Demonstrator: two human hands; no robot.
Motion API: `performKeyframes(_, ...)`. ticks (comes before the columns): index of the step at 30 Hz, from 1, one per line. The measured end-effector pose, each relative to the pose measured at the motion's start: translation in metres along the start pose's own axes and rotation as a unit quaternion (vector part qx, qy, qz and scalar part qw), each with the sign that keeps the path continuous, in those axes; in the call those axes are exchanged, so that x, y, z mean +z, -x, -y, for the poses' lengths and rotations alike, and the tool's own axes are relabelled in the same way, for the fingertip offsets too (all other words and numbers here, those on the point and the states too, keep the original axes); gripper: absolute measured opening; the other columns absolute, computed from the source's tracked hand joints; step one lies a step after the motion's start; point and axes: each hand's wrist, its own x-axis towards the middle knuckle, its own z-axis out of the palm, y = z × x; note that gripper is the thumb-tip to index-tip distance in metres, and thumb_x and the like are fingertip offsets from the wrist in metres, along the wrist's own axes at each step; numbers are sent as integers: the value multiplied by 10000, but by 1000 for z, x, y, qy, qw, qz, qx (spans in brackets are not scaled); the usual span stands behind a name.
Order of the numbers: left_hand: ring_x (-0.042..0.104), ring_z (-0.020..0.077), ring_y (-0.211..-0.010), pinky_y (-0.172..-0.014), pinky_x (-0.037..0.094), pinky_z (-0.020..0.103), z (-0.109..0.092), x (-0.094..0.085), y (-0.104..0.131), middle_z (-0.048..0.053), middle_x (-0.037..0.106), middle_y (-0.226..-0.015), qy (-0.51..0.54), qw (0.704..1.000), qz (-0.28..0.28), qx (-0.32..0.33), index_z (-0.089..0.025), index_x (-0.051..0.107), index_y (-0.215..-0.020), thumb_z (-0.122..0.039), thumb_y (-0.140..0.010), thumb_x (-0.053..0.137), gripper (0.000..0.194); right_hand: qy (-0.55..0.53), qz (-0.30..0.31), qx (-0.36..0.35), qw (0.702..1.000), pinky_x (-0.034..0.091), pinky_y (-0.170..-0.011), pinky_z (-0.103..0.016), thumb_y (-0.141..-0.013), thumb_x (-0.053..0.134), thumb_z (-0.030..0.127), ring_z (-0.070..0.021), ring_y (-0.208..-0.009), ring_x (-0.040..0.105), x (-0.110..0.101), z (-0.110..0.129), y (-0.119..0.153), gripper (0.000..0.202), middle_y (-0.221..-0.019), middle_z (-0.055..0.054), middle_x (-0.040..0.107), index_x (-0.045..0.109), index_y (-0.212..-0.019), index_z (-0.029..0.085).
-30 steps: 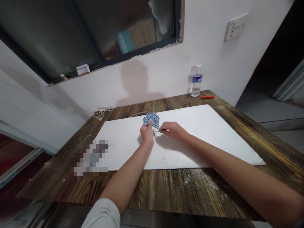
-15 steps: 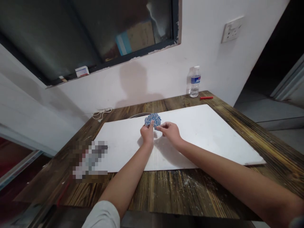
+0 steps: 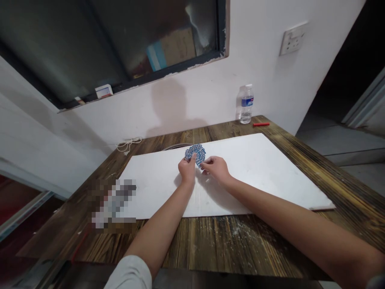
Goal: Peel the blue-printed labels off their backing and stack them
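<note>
A round fan of playing cards point(image 3: 190, 151), blue and white on the side I see, is held up above the white board point(image 3: 270, 172). My left hand point(image 3: 187, 170) is closed on the fan from below, its thumb pressed over the middle. At the lower right edge of the fan, my right hand point(image 3: 217, 167) pinches a card with thumb and forefinger. The other fingers of this hand are curled in. How many cards there are cannot be made out, and the left fingers behind the fan are hidden.
The board lies on a dark wooden table point(image 3: 210, 249). Behind it are a water bottle point(image 3: 246, 105), a red stick-like item point(image 3: 261, 124), a white cord point(image 3: 128, 144) and a dark curved object point(image 3: 177, 146). A blurred-out patch point(image 3: 116, 204) covers something at the left.
The fan of cards has shifted slightly to the right and looks spread a little further at its lower right. My right hand has moved slightly right and down with it.
</note>
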Motion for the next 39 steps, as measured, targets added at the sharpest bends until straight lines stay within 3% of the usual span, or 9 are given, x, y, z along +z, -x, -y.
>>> performKeyframes(14, 602, 175, -640, -620, 410, 249, -5, -1, 3, 54, 689, -659, -30, 998, 24, 41, -145, 678, -679, -456, -695, 708, 313, -14, -10, -1, 1000, 517, -492, -226, -676, 667, 227, -161, -514, 673, 1, -4, -2, 67, -617, -35, 704, 657, -662, 162)
performKeyframes(28, 575, 163, -627, -607, 403, 240, -6, 0, 5, 43, 675, -641, -15, 998, 45, 37, -147, 684, -678, -446, -680, 724, 302, -18, -28, -25, 999, 491, -483, -229, -697, 659, 263, -136, -471, 628, -1, -2, 2, 97, -597, -2, 665, 630, -666, 176)
performKeyframes(32, 577, 162, -631, -612, 410, 240, -5, 0, 5, 47, 680, -649, -23, 998, 47, 44, -142, 682, -688, -465, -702, 702, 323, 18, -60, -55, 997, 457, -471, -244, -715, 669, 349, -128, -465, 578, -2, -6, 1, 176, -607, 13, 632, 586, -701, 195)
performKeyframes(35, 592, 167, -647, -619, 417, 242, -4, -1, 3, 54, 690, -665, -17, 999, 37, 32, -137, 685, -699, -471, -703, 700, 334, 32, -102, -76, 991, 465, -508, -266, -646, 737, 401, -152, -555, 590, -1, -12, -1, 322, -666, 22, 613, 510, -778, 217)
performKeyframes(39, 603, 171, -649, -613, 420, 243, -3, 0, 1, 63, 699, -682, -12, 1000, 21, 7, -127, 687, -700, -470, -698, 702, 343, -54, -49, -41, 996, 494, -544, -295, -604, 764, 432, -167, -589, 621, 3, -19, -4, 469, -708, 31, 621, 469, -903, 225)
